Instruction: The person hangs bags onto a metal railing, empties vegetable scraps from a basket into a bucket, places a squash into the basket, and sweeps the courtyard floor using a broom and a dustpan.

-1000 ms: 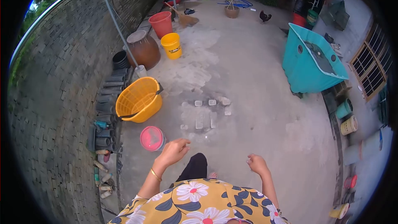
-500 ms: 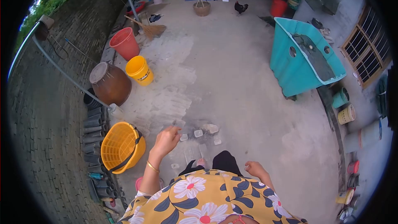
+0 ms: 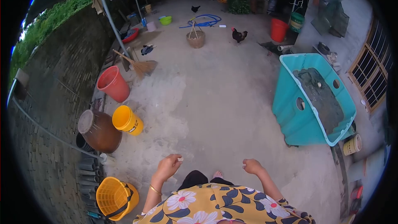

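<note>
My left hand (image 3: 168, 167) is raised in front of my body, a gold bangle at its wrist. Its closed fingertips pinch a small whitish piece (image 3: 180, 159), too small to name. On the other side, my right hand (image 3: 252, 167) hangs over the floor with its fingers curled together. A pale speck shows at those fingertips, and I cannot make out what it is. Both hands are well above the concrete floor (image 3: 207, 128), apart from each other. A bare foot (image 3: 218, 174) shows below, between them.
At left stand a yellow basket (image 3: 111, 196), a brown jar (image 3: 99, 135), a yellow bucket (image 3: 132, 123) and a red bucket (image 3: 118, 89). A large teal tub (image 3: 286, 114) stands at right. Ahead are a broom (image 3: 143, 67), a wicker basket (image 3: 196, 40), a blue hose (image 3: 207, 20) and a black chicken (image 3: 239, 36).
My view has tilted up and moved forward, so the pale blocks on the floor near my feet have left it. My right hand has come up and further into view.
</note>
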Demonstrator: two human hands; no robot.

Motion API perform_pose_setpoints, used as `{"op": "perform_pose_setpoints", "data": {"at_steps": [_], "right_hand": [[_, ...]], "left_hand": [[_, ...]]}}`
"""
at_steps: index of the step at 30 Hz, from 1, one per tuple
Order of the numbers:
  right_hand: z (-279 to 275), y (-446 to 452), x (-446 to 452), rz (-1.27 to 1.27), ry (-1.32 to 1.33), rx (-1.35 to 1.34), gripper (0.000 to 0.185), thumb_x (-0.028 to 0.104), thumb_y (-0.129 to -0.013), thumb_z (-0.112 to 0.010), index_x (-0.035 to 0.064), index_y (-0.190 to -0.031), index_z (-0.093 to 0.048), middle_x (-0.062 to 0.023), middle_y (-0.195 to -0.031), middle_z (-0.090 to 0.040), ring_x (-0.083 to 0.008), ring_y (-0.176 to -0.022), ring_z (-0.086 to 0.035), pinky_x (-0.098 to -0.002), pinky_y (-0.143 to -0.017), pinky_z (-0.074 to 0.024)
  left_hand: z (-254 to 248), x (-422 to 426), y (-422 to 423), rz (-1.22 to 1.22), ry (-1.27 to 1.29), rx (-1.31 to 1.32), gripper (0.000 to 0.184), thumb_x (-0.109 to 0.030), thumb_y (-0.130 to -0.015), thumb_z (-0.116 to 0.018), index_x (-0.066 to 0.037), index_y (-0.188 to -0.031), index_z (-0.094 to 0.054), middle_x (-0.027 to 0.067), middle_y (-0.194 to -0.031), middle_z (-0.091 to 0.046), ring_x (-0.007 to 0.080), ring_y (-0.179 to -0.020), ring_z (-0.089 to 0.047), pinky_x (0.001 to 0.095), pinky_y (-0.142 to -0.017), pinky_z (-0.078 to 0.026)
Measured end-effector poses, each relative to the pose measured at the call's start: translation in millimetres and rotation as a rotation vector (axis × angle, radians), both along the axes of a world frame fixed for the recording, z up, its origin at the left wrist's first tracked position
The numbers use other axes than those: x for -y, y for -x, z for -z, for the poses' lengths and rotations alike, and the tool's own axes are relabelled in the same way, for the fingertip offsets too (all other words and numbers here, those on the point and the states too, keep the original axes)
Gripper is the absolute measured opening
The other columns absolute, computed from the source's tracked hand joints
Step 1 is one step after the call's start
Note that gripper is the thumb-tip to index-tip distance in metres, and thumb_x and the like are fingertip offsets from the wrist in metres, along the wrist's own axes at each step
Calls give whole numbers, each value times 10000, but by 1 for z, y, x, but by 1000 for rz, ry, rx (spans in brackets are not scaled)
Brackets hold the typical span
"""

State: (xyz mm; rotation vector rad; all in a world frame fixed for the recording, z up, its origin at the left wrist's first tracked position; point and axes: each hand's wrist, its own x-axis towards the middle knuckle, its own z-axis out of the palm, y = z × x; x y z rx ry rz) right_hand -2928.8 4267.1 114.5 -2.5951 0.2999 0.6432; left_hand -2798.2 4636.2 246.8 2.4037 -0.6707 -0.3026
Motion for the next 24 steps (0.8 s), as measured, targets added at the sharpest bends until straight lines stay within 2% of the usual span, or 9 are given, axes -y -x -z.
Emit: {"op": "perform_pose_setpoints", "data": {"at_steps": [4, 6, 7, 9, 10, 13, 16, 19, 24], "right_hand": [[-32, -180, 19, -235, 3, 192, 273, 201, -771, -550, 45, -993, -574, -171, -925, -608, -329, -888, -572, -415, -783, -453], [-42, -254, 24, -294, -130, 389, 254, 189, -772, -541, 53, -984, -578, -161, -921, -609, -331, -877, -573, -411, -780, -454], [-40, -286, 30, -318, -133, 392, 254, 189, -772, -541, 53, -984, -578, -161, -921, -609, -331, -877, -573, -411, -780, -454], [-31, -341, 41, -296, -251, 375, 258, 190, -771, -541, 58, -990, -577, -151, -911, -612, -329, -887, -570, -403, -781, -452], [-19, -360, 50, -257, -248, 277, 264, 197, -771, -544, 62, -995, -577, -151, -925, -611, -326, -896, -569, -396, -784, -452], [9, -406, 96, -215, -85, 3, 301, 221, -774, -547, 57, -1026, -570, -162, -1001, -596, -322, -942, -560, -390, -816, -443], [37, -428, 153, -169, -60, -186, 308, 273, -751, -575, 78, -989, -593, -160, -981, -603, -323, -955, -555, -384, -810, -446], [45, -459, 200, 9, -66, -199, 283, 290, -714, -609, 91, -915, -626, -138, -955, -616, -305, -923, -573, -368, -797, -455], [122, -551, 280, 73, -119, -103, 254, 288, -698, -618, 94, -860, -648, -118, -908, -634, -281, -898, -589, -342, -795, -459]], "left_hand": [[11, 19, -86, -174, -37, -48, 236, -155, -751, -575, -45, -959, -593, 123, -818, -608, 281, -761, -588, 358, -686, -464], [17, 34, -135, -228, -72, -64, 233, -159, -751, -578, -48, -956, -597, 125, -842, -612, 284, -776, -590, 360, -694, -467], [27, 40, -163, -202, -86, -36, 235, -163, -751, -580, -51, -957, -599, 128, -856, -613, 285, -788, -590, 363, -700, -468], [40, 49, -222, -190, -103, -11, 236, -167, -752, -581, -54, -958, -600, 132, -870, -613, 287, -800, -591, 367, -706, -469], [41, 57, -253, -185, -135, -40, 239, -175, -756, -578, -57, -963, -600, 136, -886, -612, 289, -812, -590, 370, -712, -468], [29, 91, -370, -203, -115, -9, 239, -187, -765, -568, -60, -966, -597, 143, -909, -608, 293, -827, -587, 376, -724, -467], [16, 130, -468, -154, -88, 44, 238, -188, -775, -555, -58, -973, -587, 144, -914, -606, 297, -834, -583, 381, -733, -465], [-8, 182, -564, -29, -58, 67, 248, -184, -780, -548, -54, -990, -573, 142, -908, -603, 302, -844, -579, 386, -739, -464], [-2, 259, -708, 140, 34, 98, 271, -172, -772, -560, -53, -1014, -568, 122, -829, -594, 282, -784, -573, 356, -704, -460]]}}
